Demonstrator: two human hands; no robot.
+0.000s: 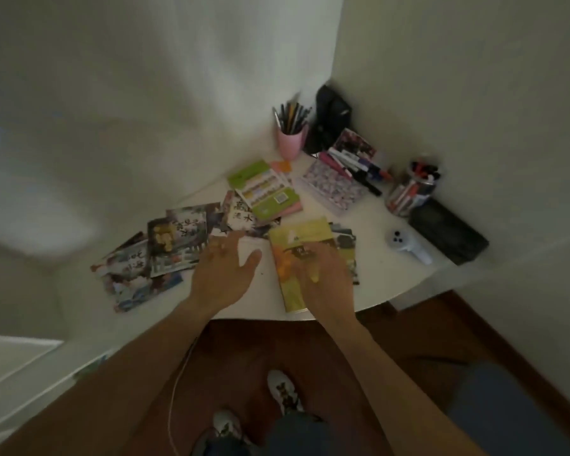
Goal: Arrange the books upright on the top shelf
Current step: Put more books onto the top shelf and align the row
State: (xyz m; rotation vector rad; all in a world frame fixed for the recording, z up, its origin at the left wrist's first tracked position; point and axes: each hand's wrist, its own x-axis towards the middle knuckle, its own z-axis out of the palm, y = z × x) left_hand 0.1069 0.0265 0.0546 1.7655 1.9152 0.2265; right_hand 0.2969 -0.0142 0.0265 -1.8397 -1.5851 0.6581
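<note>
Books lie flat and scattered on the white bench (380, 284), none upright; no shelf in view. Largest spread: dark-covered books (165, 251) overlapping in a fan at 9 o'clock of the hands. Green book (264, 189) sits on a stack at 12 o'clock. Yellow book (301, 240) lies flat at bench edge, near end overhanging toward the person, on top of another dark one.

Step judged: gathering books off the bench, yellow book first. To do well: slide it toward the edge so the fingers get under the overhang, then clamp spine side with thumb on top; lift level so the book beneath does not drag. Collect the fan by squaring it into one stack before lifting, not one at a time.

Right hand (323, 274): palm down, fingers spread and pressing flat on the yellow book, not curled round it. Forearm reaches in from 5 o'clock.

Left hand (226, 273): released, fingers splayed, thumb out toward 3 o'clock, fingertips near the fan's inner edge; contact cannot be told. Holds nothing.

Pink cup (290, 143) of pens at 12 o'clock, well apart.
</note>
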